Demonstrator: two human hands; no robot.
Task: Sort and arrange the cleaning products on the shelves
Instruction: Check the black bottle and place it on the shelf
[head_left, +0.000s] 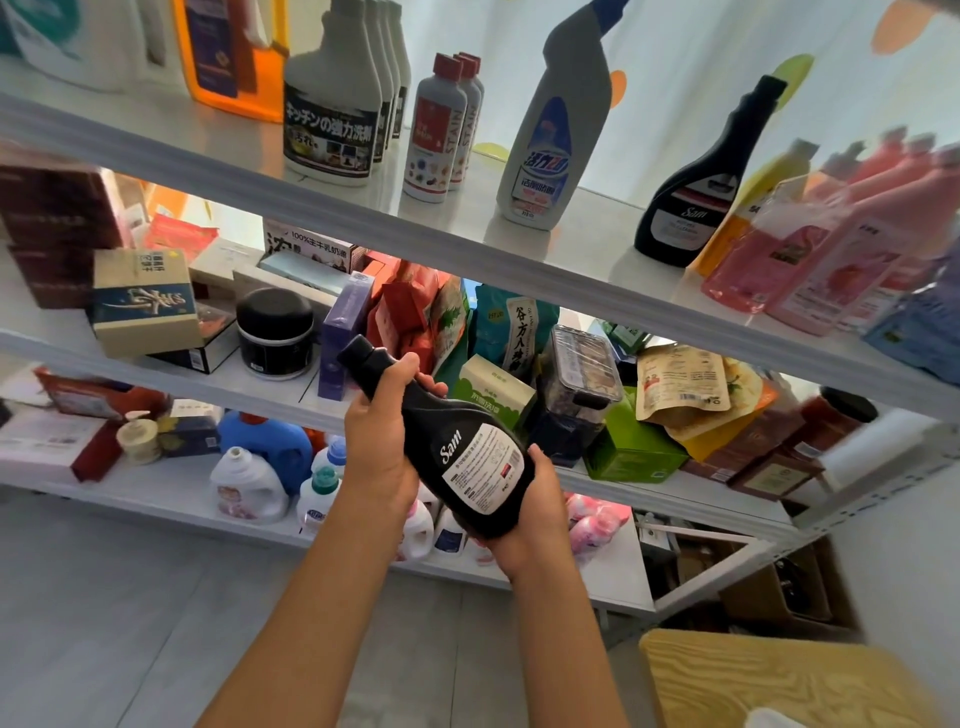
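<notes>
The person holds a black Sam bottle (457, 441) in both hands, out in front of the middle shelf (156, 364) and not resting on anything. The bottle lies tilted. Its long line runs from the black cap (358, 354) up on the left to the fat bottom down on the right. The left hand (382, 441) is curled round the thin neck, just under the cap. The right hand (535, 514) cups the wide bottom from below, with its fingers wrapped round it. Both hands are gripping, none are loose.

A second black Sam bottle (701, 187) stands up straight on the top shelf (467, 228), up and to the right of the hands. I think the held bottle belongs beside it. There is a bare spot between that bottle and the grey toilet cleaner bottle (556, 130). The right hand is on that side, so it is nearer. The bottle would need to be turned so the cap points up, then lifted above the shelf edge.

The bottle looks like smooth, shiny plastic, with a white paper label (483, 467) facing us. It is wide at the bottom and narrow at the top, so it should stand well. Soft pink refill bottles (810, 260) lean close by on the right and could get bumped.
</notes>
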